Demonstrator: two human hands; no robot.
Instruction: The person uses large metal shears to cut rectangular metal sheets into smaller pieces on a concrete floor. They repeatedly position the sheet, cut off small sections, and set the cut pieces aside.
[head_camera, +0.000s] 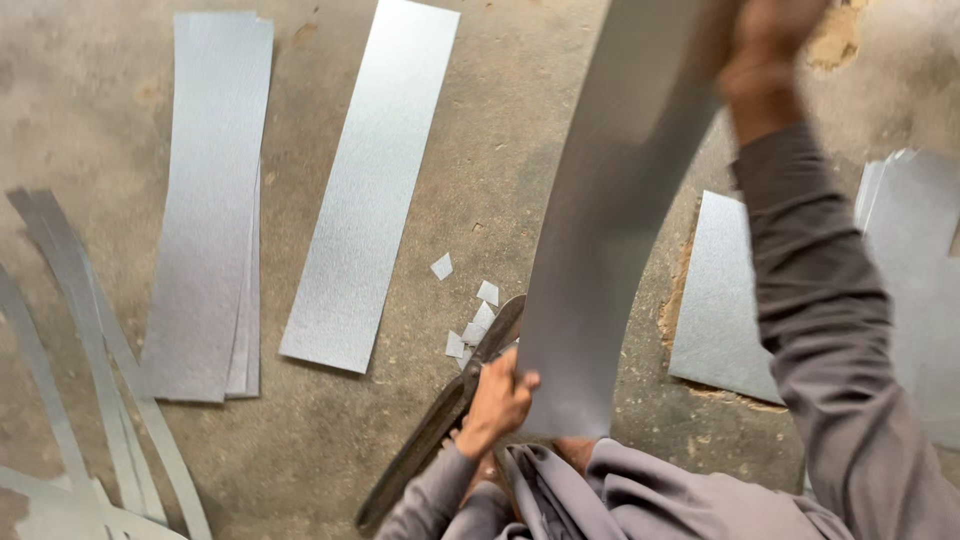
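Metal strip (610, 220), a long band of thin grey sheet metal, held raised above the concrete floor (480, 150) between the two hands: the right hand (770, 50) is closed on its far upper end, the left hand (497, 392) on its near lower edge. The strip bows gently along its length, which suggests a light, springy sheet that flexes readily yet keeps its width; the cut edges are probably sharp and the face smooth, so a grip on the flat near each end, as here, seems safest. The left hand also lies against the heavy shears (440, 420), whose dark blades slant down and away to its left; whether the fingers wrap a handle cannot be told. Just beyond the left hand lie small offcuts (470, 320). Farther left rest one single cut strip (370, 190), a stack of strips (210, 210) and narrow trimmings (90, 350). Under the right arm lies a larger sheet (720, 300), partly covered by the sleeve. The right hand is blurred and cut off by the frame's top edge; the strip hides the shears' tip.
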